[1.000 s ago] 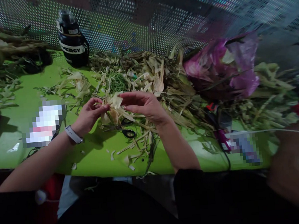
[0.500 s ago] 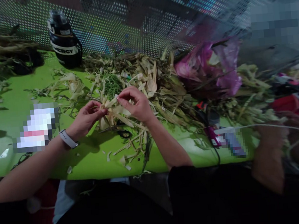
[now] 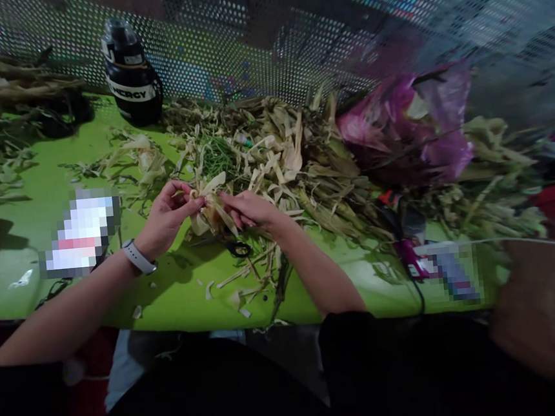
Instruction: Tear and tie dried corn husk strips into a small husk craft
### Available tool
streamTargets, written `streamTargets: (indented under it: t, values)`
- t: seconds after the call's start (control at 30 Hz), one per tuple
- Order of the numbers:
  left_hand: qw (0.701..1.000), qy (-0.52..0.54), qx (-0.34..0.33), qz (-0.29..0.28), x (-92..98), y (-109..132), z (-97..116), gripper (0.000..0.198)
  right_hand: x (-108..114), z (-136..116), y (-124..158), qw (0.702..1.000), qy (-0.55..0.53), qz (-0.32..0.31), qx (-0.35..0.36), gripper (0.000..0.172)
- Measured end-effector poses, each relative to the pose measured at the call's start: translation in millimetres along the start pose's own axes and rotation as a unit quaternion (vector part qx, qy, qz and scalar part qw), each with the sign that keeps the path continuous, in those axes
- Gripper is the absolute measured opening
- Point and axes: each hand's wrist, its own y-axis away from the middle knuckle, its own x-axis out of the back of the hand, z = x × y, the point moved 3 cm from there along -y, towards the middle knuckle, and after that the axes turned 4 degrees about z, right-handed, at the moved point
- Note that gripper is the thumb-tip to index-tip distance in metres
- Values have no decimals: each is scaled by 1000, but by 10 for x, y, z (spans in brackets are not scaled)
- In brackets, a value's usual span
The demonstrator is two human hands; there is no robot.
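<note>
Two bare hands meet over a pale, cream-coloured bundle of papery husk strips [image 3: 213, 219], which is held up just above the bright green table [image 3: 169, 301]. Thumb and forefinger of the left hand [image 3: 173, 210] pinch its left side. The right hand [image 3: 251, 209] has its fingertips against the other side, fingers partly curled; whether they grip a strip, I cannot tell. A white-strapped watch [image 3: 139, 257] circles the left wrist.

Just below the bundle lies a black ring-shaped handle [image 3: 239, 249] (the rest of it is hidden), and loose pale scraps [image 3: 241, 296] are scattered nearer the table's front edge. Beyond the hands sits a small tangle of thin green shreds [image 3: 217, 155], beside a broad heap of dry, tan-brown husks [image 3: 295, 135].

Farther left, a pixelated, bright flat rectangle [image 3: 79, 233] rests on the table; behind it stands a black bottle with a white lettered band [image 3: 135, 94]. To the right, a crumpled, translucent pink plastic bag [image 3: 447, 148] leans among the husks, and another person's forearm [image 3: 529, 302] reaches in, blurred. Perforated grey sheeting [image 3: 242, 30] rises along the back.
</note>
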Motion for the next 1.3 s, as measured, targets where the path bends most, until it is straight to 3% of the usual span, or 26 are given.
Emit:
streamTargets:
  t: [0.1,0.2,0.37,0.47,0.53,0.73,1.13,1.23,1.3]
  values:
    - [1000,-7,0,-6,-21,10,5,33,-111,85,-98,988,-151,6,-17,53]
    - [1000,-5,3,-22,-42,23,-1,32,-165,139,-171,957,-287,17,-35,35]
    - [1000,10,13,-26,-49,27,-17,31,-154,116,-197,908,-409,93,-9,19]
    - [999,24,21,-20,-42,19,-26,28,-132,83,-163,859,-498,118,9,6]
    - [999,33,22,-17,-32,11,-31,26,-114,65,-133,838,-534,113,17,7]
    - [997,64,47,13,14,-5,-60,25,-41,0,-86,813,-574,88,47,17]
    - [990,97,67,73,46,-31,-47,28,-122,126,-174,875,-461,144,36,21]
    - [988,105,70,85,37,-29,-22,28,-149,148,-162,911,-386,139,27,25]
    - [988,102,74,88,27,-22,-7,28,-155,131,-140,940,-305,134,68,28]
